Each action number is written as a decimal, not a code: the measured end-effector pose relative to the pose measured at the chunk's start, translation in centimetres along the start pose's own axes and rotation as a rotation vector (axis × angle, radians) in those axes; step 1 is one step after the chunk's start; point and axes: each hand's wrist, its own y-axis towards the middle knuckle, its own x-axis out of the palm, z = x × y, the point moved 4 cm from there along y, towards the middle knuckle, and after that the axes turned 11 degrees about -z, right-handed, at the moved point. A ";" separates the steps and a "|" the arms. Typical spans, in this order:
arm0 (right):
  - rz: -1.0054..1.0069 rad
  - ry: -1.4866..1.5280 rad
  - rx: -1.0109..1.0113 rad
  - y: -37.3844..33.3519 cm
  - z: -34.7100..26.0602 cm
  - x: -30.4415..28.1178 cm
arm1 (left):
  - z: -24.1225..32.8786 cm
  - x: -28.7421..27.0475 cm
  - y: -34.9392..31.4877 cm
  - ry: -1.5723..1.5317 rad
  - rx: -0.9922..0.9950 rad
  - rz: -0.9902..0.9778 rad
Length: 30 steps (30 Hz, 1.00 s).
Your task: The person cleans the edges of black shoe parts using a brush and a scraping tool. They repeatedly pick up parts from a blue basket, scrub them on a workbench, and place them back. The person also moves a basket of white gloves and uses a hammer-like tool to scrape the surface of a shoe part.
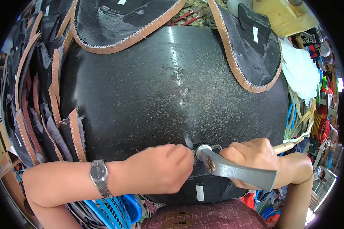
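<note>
My right hand [252, 154] is wrapped round the wooden handle of a hammer [242, 171]. The grey metal head points toward me and its round face is beside my left knuckles. My left hand [160, 168], with a metal watch [99, 171] on the wrist, is closed near the front edge of the black work surface [141, 99]. What its fingers hold is hidden. A bit of wire or metal shows between the hands, too small to tell. Below them lies a black piece with a white label [200, 192], its edge stitched, hanging near my lap.
Two black curved pieces with tan stitched edging [118, 47] lie at the far side, one [252, 57] on the right. Similar pieces [55, 84] are stacked at left. Red-handled pliers or cutters [189, 16] lie at the back. A blue basket [109, 212] stands below left.
</note>
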 end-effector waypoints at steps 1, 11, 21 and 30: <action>0.012 0.011 -0.033 0.2 -0.1 -0.3 | 0.2 0.2 -0.2 0.077 0.002 0.027; -0.026 -0.028 -0.063 1.3 -1.3 -0.4 | 0.7 0.9 -2.2 0.324 0.000 0.208; -0.088 -0.136 -0.007 2.4 -2.2 0.2 | 0.9 1.3 -3.2 -0.002 -0.222 0.226; 0.018 -0.056 0.003 2.7 -2.3 0.4 | 0.6 1.3 -3.5 -0.219 -0.584 0.412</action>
